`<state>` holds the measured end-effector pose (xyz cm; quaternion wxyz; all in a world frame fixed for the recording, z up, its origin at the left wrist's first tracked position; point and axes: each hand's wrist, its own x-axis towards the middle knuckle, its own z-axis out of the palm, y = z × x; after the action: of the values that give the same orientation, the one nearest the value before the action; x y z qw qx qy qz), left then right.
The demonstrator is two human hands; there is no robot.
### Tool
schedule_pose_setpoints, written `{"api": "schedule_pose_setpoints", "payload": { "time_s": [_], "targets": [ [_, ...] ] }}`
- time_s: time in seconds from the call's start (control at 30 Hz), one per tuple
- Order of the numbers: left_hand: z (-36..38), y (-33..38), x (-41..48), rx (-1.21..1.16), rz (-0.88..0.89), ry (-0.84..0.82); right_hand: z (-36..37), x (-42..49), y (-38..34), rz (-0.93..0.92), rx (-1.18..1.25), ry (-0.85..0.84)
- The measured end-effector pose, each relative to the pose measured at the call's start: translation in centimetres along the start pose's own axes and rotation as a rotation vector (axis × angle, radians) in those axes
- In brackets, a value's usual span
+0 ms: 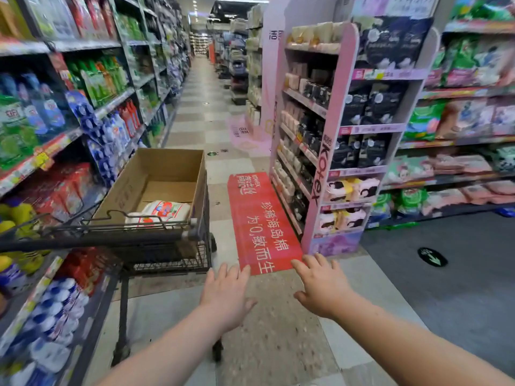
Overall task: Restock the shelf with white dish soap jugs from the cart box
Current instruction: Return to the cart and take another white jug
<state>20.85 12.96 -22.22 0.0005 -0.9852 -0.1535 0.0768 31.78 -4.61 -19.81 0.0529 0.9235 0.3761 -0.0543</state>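
Hands: left hand (226,295) and right hand (323,288) both empty, fingers spread, right of cart (167,246), touching nothing.
Jugs: white jugs (163,213) lie in box (156,176) on cart, near end.
Handling: likely heavy, smooth plastic; grasp by handle or neck, not visible here.
Shelf (41,151): left of cart.

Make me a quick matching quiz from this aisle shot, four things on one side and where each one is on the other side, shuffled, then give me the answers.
Things:
1. cardboard box
2. white jugs
3. red floor sign
4. hands, left and right

Places:
A. flat on the floor by the pink display
B. in the cart basket
C. lying at the near end of the box
D. held out open over the floor, empty

Pairs: 1-B, 2-C, 3-A, 4-D
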Motion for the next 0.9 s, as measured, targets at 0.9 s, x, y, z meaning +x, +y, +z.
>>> {"api": "schedule_pose_setpoints", "payload": {
  "time_s": [0.9],
  "targets": [
    [-5.0, -14.1, 35.9, -0.156, -0.454, -0.008, -5.7, 46.2, 3.5, -0.488, -0.056, -0.040]
  ]
}}
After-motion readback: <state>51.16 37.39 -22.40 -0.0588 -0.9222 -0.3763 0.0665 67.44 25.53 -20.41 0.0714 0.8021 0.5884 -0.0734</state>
